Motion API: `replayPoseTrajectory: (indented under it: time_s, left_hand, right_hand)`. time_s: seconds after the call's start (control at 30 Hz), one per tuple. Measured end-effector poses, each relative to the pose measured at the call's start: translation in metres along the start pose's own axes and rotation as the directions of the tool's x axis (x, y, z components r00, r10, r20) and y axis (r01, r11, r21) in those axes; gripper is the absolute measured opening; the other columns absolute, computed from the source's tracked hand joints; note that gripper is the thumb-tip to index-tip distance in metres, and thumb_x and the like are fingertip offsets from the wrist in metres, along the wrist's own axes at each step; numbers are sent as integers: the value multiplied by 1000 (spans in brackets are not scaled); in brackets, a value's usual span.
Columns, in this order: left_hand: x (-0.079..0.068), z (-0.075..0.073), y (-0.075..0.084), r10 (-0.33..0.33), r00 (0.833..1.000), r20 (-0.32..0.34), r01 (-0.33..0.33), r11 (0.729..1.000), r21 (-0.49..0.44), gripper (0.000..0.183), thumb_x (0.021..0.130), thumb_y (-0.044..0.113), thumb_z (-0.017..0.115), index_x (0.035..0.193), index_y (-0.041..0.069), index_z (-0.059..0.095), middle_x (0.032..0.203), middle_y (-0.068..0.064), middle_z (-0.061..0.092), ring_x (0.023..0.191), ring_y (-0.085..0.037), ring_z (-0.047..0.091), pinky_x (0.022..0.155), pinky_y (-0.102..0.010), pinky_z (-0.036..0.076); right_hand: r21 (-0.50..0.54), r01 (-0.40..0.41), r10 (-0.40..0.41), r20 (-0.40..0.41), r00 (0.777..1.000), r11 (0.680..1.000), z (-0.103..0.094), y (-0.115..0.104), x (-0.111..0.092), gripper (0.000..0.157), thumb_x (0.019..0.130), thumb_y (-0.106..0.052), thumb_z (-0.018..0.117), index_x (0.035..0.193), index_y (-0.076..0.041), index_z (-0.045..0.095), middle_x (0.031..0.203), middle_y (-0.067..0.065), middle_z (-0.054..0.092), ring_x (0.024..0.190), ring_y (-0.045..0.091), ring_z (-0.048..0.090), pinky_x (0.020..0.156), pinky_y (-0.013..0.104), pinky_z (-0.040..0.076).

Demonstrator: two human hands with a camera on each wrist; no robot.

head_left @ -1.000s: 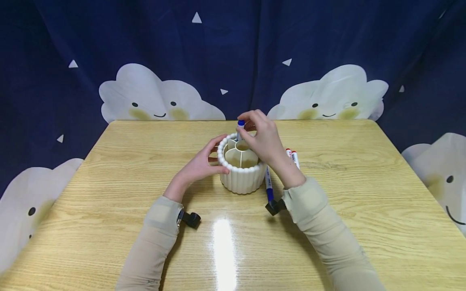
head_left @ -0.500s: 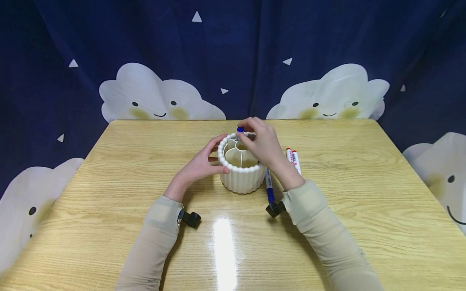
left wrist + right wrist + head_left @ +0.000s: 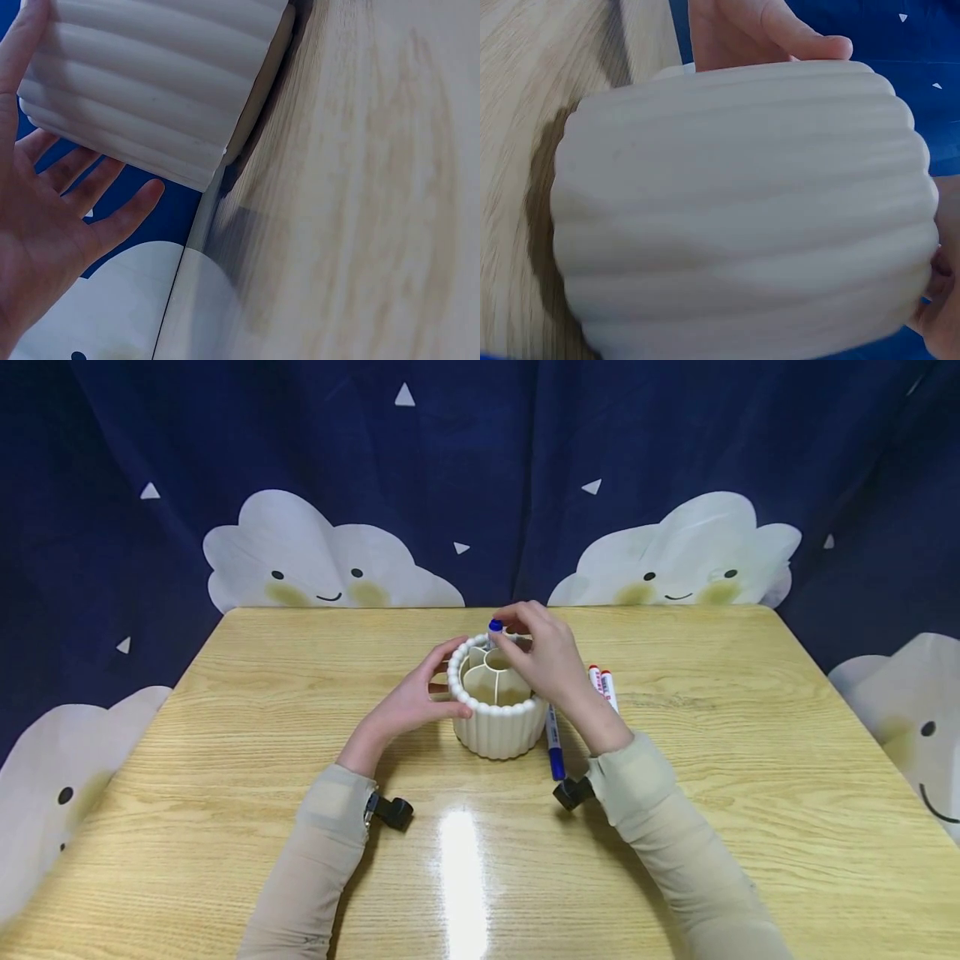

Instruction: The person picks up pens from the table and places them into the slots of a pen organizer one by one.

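A cream pen holder [image 3: 500,733] with ribbed walls, a beaded rim and inner dividers stands upright on the table. My left hand [image 3: 408,700] holds its left side, thumb at the front rim and fingers round the back; the left wrist view shows those fingers spread beside the ribbed wall [image 3: 150,82]. Over the far part of the rim, my right hand [image 3: 551,656] pinches a blue-capped marker [image 3: 495,627] between thumb and fingers. The marker is upright, its lower part hidden inside a back compartment. In the right wrist view the holder's wall [image 3: 742,210] covers most of my right hand.
Another blue marker [image 3: 554,743] lies on the wooden table [image 3: 247,735], right of the holder. Two red-tipped markers [image 3: 607,687] lie farther right, partly behind my right forearm. A dark blue curtain [image 3: 480,460] with clouds hangs behind the table.
My right hand has lowered the blue-capped marker deeper into the holder, then it rises very slightly in the last half second. The left hand and the holder stay in place.
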State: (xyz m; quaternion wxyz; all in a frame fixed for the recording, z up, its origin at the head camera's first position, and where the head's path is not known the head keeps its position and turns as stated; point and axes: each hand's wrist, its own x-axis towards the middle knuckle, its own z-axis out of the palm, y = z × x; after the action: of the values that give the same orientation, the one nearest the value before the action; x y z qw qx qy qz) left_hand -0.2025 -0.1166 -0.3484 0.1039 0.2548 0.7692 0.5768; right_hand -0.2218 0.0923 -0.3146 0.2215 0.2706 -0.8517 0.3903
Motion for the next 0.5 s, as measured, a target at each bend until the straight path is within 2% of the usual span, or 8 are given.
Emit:
replayPoseTrajectory:
  time_s: [0.27,0.5]
  left_hand:
    - [0,0,0,-5,1000,-11,5,1000,9,94,69,13,79,144,16,22,140,-7,34,125,-27,36,98,-39,41]
    - [-1,0,-1,-12,1000,-14,12,1000,5,93,69,13,79,144,17,23,140,-7,34,125,-28,35,98,-40,40]
  right_hand:
    - [-56,6,-12,-99,995,998,-21,15,-9,17,86,-12,61,100,-3,63,95,9,62,83,20,60,74,33,50]
    - [-81,-111,103,-96,990,991,-38,35,-24,19,88,-12,57,104,-3,61,102,10,62,85,22,59,77,35,50]
